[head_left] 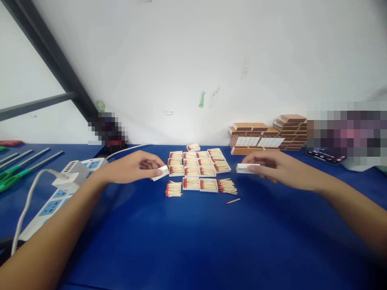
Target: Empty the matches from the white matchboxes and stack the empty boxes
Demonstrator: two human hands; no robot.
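Note:
My left hand pinches a small white matchbox tray between thumb and fingers, left of the rows of filled trays. Another white matchbox tray, seen side-on, is gripped by my right hand on the other side. Between them several filled matchbox trays lie in rows, their matches with red heads pointing left. Nearer to me, a loose pile of matches lies at the left and a second pile of matches at the right. One single match rests apart on the blue table.
Stacked brown matchboxes stand against the white wall behind my right hand. A phone lies to their right. On the left are a power strip with a white cable, and green-handled tools. The blue table stretches toward me.

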